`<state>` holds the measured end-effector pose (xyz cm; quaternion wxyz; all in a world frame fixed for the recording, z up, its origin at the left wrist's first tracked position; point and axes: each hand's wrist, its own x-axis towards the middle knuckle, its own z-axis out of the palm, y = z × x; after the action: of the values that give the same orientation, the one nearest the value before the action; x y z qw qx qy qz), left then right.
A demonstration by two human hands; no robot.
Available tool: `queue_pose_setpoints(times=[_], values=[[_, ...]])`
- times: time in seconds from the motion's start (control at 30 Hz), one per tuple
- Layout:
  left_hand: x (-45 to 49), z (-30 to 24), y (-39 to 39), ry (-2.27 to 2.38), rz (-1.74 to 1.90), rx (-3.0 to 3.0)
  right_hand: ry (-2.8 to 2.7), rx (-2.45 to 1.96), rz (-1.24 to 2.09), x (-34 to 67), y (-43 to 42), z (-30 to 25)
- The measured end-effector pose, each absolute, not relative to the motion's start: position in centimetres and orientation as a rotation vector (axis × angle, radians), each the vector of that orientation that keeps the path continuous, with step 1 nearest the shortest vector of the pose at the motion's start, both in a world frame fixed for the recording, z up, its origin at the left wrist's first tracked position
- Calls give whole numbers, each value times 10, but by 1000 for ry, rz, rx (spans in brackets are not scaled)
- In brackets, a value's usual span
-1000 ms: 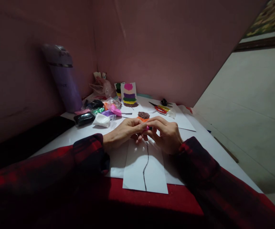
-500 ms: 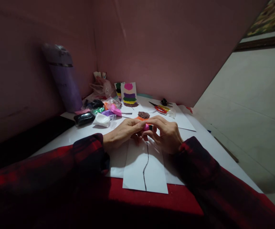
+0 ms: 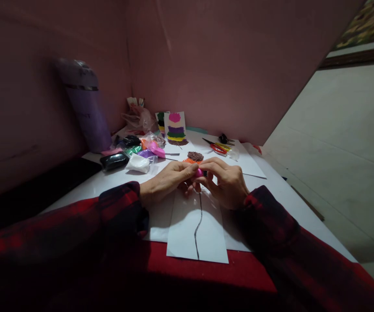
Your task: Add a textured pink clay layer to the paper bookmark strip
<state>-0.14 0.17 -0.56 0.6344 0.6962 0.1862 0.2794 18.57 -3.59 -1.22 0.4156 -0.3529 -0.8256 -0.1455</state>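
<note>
Between the fingertips of both hands is a small lump of pink clay (image 3: 199, 173). My left hand (image 3: 174, 177) pinches it from the left side, thumb on top. My right hand (image 3: 226, 180) closes on it from the right, with its fingers bent. Under both hands lies a white paper sheet (image 3: 183, 236) with a wavy dark line (image 3: 198, 225) running down it. Just beyond my fingers, a textured brown patch (image 3: 195, 156) and an orange band (image 3: 190, 160) show on the sheet. My hands hide the sheet's middle.
At the left sit several bagged clay packs, among them a white pack (image 3: 138, 164) and a black pack (image 3: 114, 161). A purple bottle (image 3: 88, 112) stands behind them. Colour-striped cards (image 3: 175, 128) lean at the back. Red-handled scissors (image 3: 218, 149) lie back right.
My right fingers have shifted slightly around the pink clay, and less of it shows. Everything else stays in place.
</note>
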Motion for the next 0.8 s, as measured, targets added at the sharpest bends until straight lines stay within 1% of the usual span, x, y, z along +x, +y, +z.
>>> queue_pose_setpoints(times=[0.8], values=[[-1, -4, 1, 421, 628, 1591, -2084, -892, -396, 185, -36, -11]])
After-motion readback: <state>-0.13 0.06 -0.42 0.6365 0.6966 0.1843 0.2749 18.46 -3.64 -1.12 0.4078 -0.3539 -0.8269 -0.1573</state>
